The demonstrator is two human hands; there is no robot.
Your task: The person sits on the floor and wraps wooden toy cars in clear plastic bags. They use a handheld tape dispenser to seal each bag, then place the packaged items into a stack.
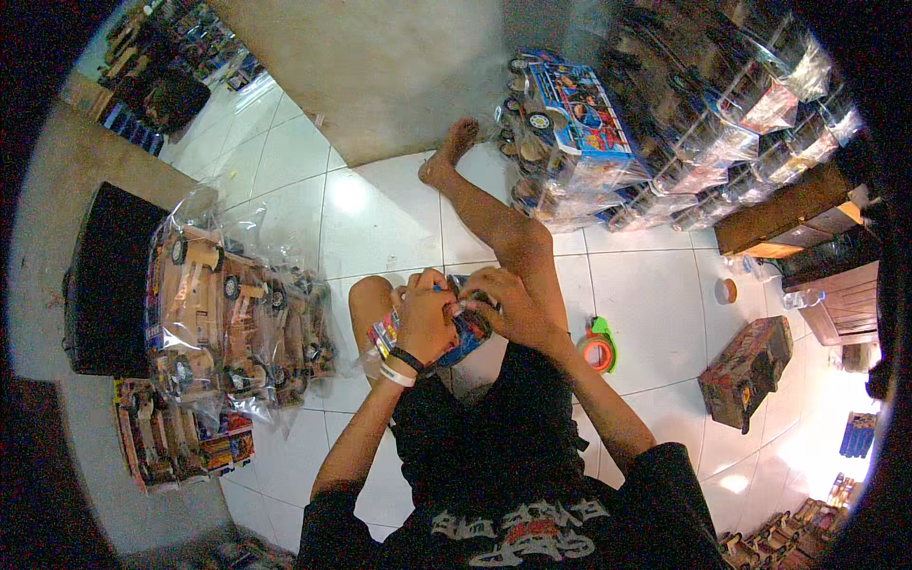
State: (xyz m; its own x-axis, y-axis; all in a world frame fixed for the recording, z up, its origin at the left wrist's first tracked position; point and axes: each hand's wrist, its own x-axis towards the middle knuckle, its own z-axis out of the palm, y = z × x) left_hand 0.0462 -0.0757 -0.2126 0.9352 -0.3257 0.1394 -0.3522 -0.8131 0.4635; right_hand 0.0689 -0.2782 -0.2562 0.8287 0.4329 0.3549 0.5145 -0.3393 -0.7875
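Note:
Over my lap, my left hand (426, 318) and my right hand (503, 302) are close together on a small, brightly printed toy (467, 334), mostly blue with red and white patches. Clear plastic appears to cover it, with a colourful end jutting out left of my left hand. Both sets of fingers are bent and pinch near its top. My hands hide much of its shape, so its exact kind cannot be made out. On the floor to the right of my leg lies a green tape dispenser (608, 344) with an orange-red roll.
Plastic-wrapped toy trucks (584, 109) are stacked at the far right. To my left lie bagged wooden toy vehicles (214, 313), beside a black case (119, 280). A worn toolbox (746, 373) stands on the tiles at right. A wall (380, 76) rises ahead.

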